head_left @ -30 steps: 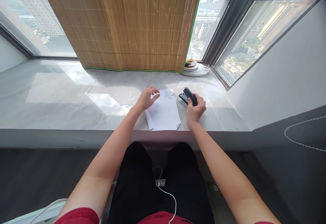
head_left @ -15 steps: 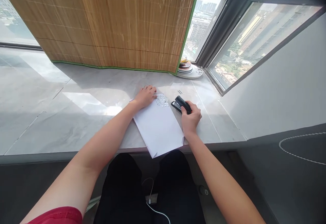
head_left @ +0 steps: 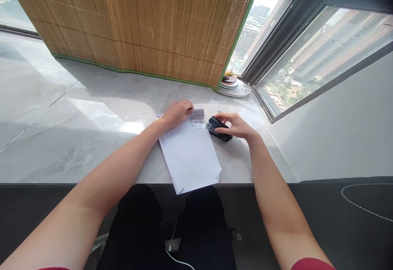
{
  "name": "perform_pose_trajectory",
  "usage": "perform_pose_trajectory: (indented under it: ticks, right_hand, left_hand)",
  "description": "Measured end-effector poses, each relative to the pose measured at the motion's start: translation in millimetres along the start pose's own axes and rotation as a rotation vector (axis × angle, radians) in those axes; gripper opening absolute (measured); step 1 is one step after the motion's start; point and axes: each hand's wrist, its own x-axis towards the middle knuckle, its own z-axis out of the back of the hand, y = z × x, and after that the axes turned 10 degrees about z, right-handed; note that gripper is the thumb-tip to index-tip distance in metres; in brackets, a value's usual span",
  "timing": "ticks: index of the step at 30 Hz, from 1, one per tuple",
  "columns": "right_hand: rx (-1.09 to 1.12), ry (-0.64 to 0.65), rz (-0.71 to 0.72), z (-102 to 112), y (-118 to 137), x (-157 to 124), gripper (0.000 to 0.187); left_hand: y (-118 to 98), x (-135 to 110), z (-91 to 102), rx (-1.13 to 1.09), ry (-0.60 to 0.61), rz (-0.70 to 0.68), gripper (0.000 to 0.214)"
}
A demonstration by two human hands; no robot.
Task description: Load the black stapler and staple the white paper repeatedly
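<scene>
A folded white paper stack (head_left: 192,159) lies on the ledge, its near end reaching past the front edge. Many small metal staples (head_left: 197,118) cover its top right corner. My left hand (head_left: 178,113) presses on the top left of the stack, fingers curled in at the far edge beside the staples. In my right hand (head_left: 233,124) is a black stapler (head_left: 220,130), gripped from the right between thumb and fingers. The stapler's jaw end points left and meets the stapled corner; whether paper lies between the jaws I cannot tell.
Behind the paper hangs a bamboo blind (head_left: 138,24) with green edging. Stacked plates (head_left: 233,85) stand at the window corner. A small metal strip (head_left: 219,111) lies beyond the stapler. A white cable (head_left: 179,262) runs below, between my knees.
The stapler has turned and its jaw end has come to the paper's corner. My right wrist has swung outward to the right. My left fingers have curled in more.
</scene>
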Motion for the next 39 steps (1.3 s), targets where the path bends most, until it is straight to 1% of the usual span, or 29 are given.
perform_pose_trajectory:
  ticks: [1,2,4,6,9,12,14,17,18,19,21,23,24,26,29,32,35,37,39]
  right_hand:
    - [0.003,0.025,0.055,5.4,-7.1,3.7,0.041]
    - [0.006,0.022,0.104,8.2,-13.4,5.6,0.038]
    - [0.001,0.003,0.183,8.0,-22.5,5.0,0.035]
    - [-0.006,0.008,0.239,4.7,-26.2,1.4,0.032]
    - [-0.031,0.017,0.283,0.2,-22.9,-1.9,0.03]
    - [-0.112,-0.002,0.297,-3.6,-14.0,0.7,0.028]
    - [-0.139,0.014,0.308,-7.1,-8.1,4.0,0.026]
    - [-0.152,0.042,0.332,-13.2,-2.6,8.0,0.026]
    - [-0.165,0.045,0.335,-15.1,-2.0,8.7,0.026]
    - [-0.181,0.042,0.335,-16.7,-1.8,9.1,0.025]
    - [-0.21,0.026,0.332,-19.4,-2.4,9.3,0.025]
    - [-0.229,0.004,0.333,-21.6,-3.1,9.3,0.026]
    - [-0.238,-0.007,0.335,-22.6,-3.3,9.3,0.027]
    - [-0.258,-0.023,0.334,-24.6,-2.8,9.7,0.029]
    - [-0.26,-0.037,0.325,-27.4,-0.8,10.8,0.03]
    - [-0.222,-0.013,0.321,-30.3,2.4,12.3,0.034]
    - [-0.249,-0.011,0.302,-33.5,7.4,13.5,0.034]
    - [-0.278,-0.028,0.283,-35.6,11.3,13.9,0.035]
    - [-0.281,-0.044,0.274,-37.3,14.6,14.0,0.036]
  left_hand:
    - [0.1,-0.2,-0.2,-0.009,-0.007,0.001,0.019]
    - [0.5,-0.4,-0.4,-0.016,-0.016,0.006,0.019]
    - [1.1,-0.5,-1.0,-0.025,-0.032,0.01,0.02]
    - [0.8,-0.4,-1.8,-0.028,-0.038,0.005,0.02]
    - [-2.7,-0.8,-3.8,-0.023,-0.032,-0.004,0.021]
    - [-8.1,-2.6,-4.9,0.032,-0.018,-0.02,0.02]
    - [-11.1,-3.9,-3.5,0.095,-0.031,-0.056,0.017]
    - [-12.3,-5.4,1.5,0.14,-0.065,-0.135,0.026]
    - [-11.7,-6.1,3.3,0.135,-0.053,-0.161,0.028]
    - [-10.7,-7.0,4.8,0.125,-0.017,-0.187,0.029]
    - [-8.9,-9.9,6.0,0.115,0.12,-0.236,0.039]
    - [-8.9,-13.6,4.2,0.132,0.281,-0.247,0.059]
    - [-10.0,-15.4,2.3,0.147,0.341,-0.239,0.07]
    - [-14.1,-18.1,-2.4,0.173,0.406,-0.215,0.086]
    - [-20.6,-19.4,-8.5,0.166,0.439,-0.222,0.094]
    - [-22.9,-19.4,-11.6,0.133,0.443,-0.225,0.099]
    - [-22.7,-20.3,-13.1,0.099,0.436,-0.214,0.106]
    - [-23.2,-21.4,-14.2,0.076,0.425,-0.21,0.106]
    - [-24.1,-22.3,-15.1,0.054,0.413,-0.203,0.1]
